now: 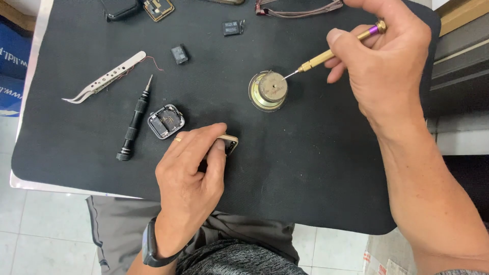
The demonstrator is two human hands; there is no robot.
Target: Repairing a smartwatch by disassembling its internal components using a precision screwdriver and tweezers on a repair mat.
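My left hand pinches a small gold-rimmed square case against the black mat. My right hand grips a thin gold screwdriver with a purple band. Its fine tip touches the top of a round magnet block, a disc on a brass-coloured base. An opened small square watch body with exposed parts lies just left of my left hand.
A black screwdriver and steel tweezers lie at the left. A small black chip, another component, a gold-framed part and spectacles sit along the far edge. The mat's near edge hangs over my lap.
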